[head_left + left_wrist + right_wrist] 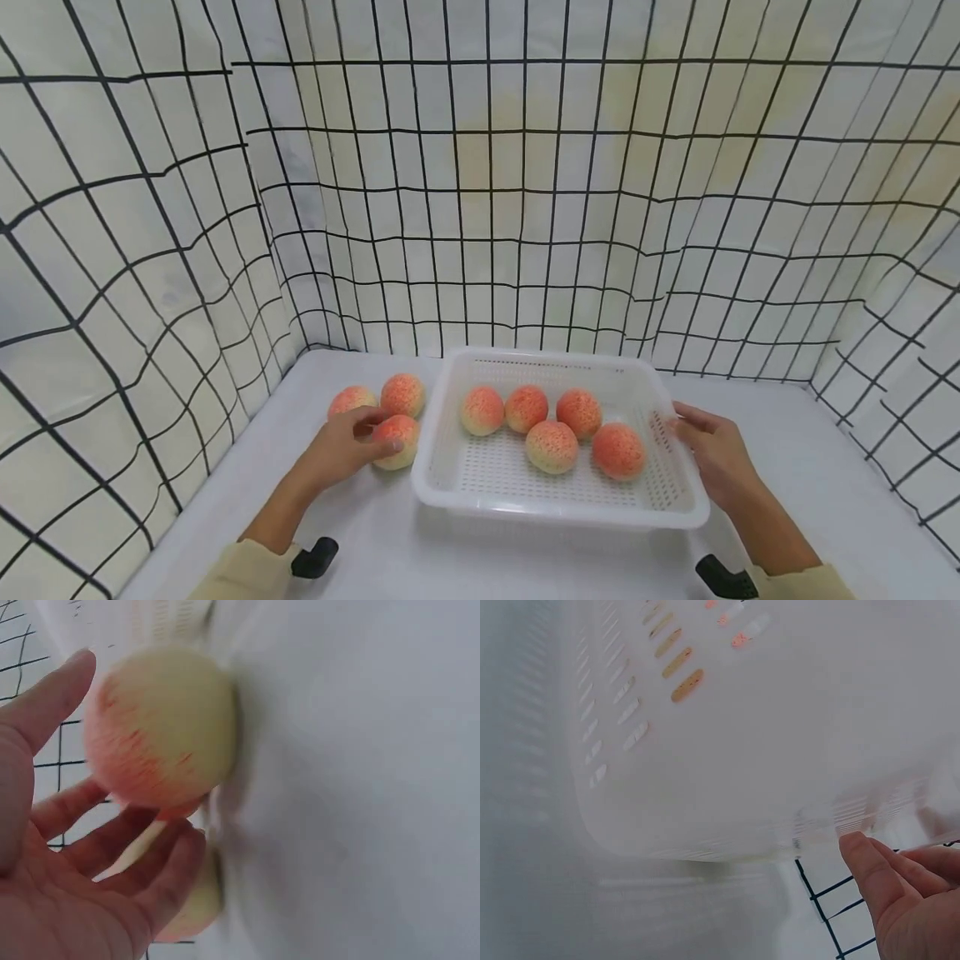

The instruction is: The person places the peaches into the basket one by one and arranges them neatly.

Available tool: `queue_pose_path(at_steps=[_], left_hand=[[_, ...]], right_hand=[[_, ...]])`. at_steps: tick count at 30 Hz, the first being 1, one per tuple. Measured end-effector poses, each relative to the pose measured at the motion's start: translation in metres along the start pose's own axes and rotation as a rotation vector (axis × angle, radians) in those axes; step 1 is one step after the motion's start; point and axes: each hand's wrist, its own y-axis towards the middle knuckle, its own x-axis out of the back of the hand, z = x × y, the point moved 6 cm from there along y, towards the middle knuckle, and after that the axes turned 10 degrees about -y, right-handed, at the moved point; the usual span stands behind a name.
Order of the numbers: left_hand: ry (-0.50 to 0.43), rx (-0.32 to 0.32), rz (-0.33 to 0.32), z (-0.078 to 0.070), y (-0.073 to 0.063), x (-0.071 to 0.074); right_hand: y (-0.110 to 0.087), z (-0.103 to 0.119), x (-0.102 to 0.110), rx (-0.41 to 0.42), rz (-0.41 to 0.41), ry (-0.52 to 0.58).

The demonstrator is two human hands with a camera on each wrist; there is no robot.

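My left hand (341,446) is at a peach (397,442) left of the basket. In the left wrist view the peach (165,727) sits between the spread thumb and fingers, with a gap at the thumb. Two more peaches, one (402,394) behind and one (351,401) partly covered by the hand, lie close by. At the right side of the white plastic basket (562,512), my right hand (716,454) holds the rim, its thumb (866,862) against the outer wall. Several red and yellow peaches (551,447) lie inside the basket.
A black wire grid (487,192) over pale sheeting stands behind the white table (480,567) and along both sides. Black wrist bands (315,557) show near the sleeves. The basket's slotted wall (630,735) fills much of the right wrist view.
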Motion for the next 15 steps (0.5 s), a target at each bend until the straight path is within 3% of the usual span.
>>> queue_pose_path(at_steps=[6, 15], left_hand=[[-0.026, 0.036, -0.059, 0.011, 0.001, -0.018], [-0.018, 0.003, -0.129, 0.012, 0.003, -0.019]], right_hand=[[0.0, -0.001, -0.003, -0.006, -0.002, 0.011], [-0.001, -0.001, -0.001, -0.004, -0.009, -0.003]])
